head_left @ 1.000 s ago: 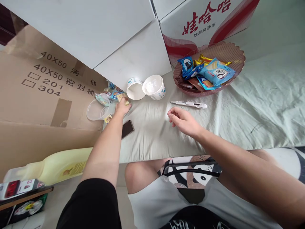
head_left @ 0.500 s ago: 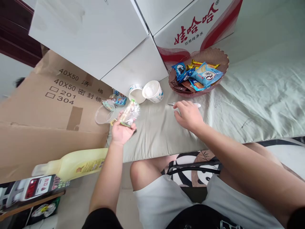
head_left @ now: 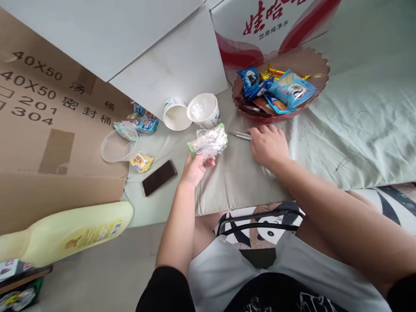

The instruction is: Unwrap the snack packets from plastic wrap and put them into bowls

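Observation:
My left hand (head_left: 194, 169) is closed on a clear plastic snack packet (head_left: 209, 141) with green edges, raised in front of two paper cups. My right hand (head_left: 268, 145) lies over a slim utility knife (head_left: 239, 134), its fingers curled round the handle. The knife's narrow metal end sticks out to the left, while the rest is hidden under the hand. Just beyond the packet, one paper cup (head_left: 212, 119) has clear plastic wrap inside. The other paper cup (head_left: 178, 120) leans beside it.
A scalloped bowl (head_left: 320, 82) of wrapped snacks stands behind my right hand. To the left lie a phone (head_left: 159, 177), a yellow snack packet (head_left: 142, 162) and a clear plastic tub (head_left: 112, 149). Cartons (head_left: 175, 69) rise behind; a yellow bottle (head_left: 81, 229) is at lower left.
My left hand has carried the snack packet rightward, in front of the cups, uncovering the phone. My right hand has closed round the utility knife. The camera view has shifted.

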Motion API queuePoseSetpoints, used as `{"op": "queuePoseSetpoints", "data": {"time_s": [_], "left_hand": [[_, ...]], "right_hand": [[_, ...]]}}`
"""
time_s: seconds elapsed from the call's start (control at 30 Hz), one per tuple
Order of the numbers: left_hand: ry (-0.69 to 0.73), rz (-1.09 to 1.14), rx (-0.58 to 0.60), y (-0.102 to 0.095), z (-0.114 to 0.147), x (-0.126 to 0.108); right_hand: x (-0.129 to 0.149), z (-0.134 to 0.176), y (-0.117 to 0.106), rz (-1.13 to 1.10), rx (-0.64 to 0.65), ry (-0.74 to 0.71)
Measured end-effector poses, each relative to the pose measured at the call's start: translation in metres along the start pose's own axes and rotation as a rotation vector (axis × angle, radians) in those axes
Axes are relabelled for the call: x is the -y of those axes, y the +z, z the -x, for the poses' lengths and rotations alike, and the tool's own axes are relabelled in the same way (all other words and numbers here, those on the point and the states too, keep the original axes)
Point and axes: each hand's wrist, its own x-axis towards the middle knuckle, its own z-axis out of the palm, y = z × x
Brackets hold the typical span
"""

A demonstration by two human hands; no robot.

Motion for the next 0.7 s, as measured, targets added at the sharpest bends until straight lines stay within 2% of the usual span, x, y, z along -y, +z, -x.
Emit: {"op": "queuePoseSetpoints", "data": {"time_s": [0.17,0.3,0.43,0.53,0.7], "left_hand": [[0.024,0.071,-0.03,-0.019,0.005,0.003],[0.092,0.121,-0.048,-0.023,0.0,0.008],[0.246,0.035,-0.277,-0.023,-0.008,0.012],[0.347,-0.145,-0.405,-0.023,-0.01,0.016],[0.463,-0.337,-0.32,-0.014,-0.007,0.02]], "right_hand": [[0.01,-0.002,0.005,-0.156,-0.034,0.036],[0.016,0.001,0.015,-0.381,-0.128,-0.057],[0.016,0.003,0.016,-0.529,-0.203,-0.142],[0.018,0.007,0.013,-0.593,-0.172,-0.181],[0.024,0.015,0.01,-0.63,-0.056,-0.256]]}}
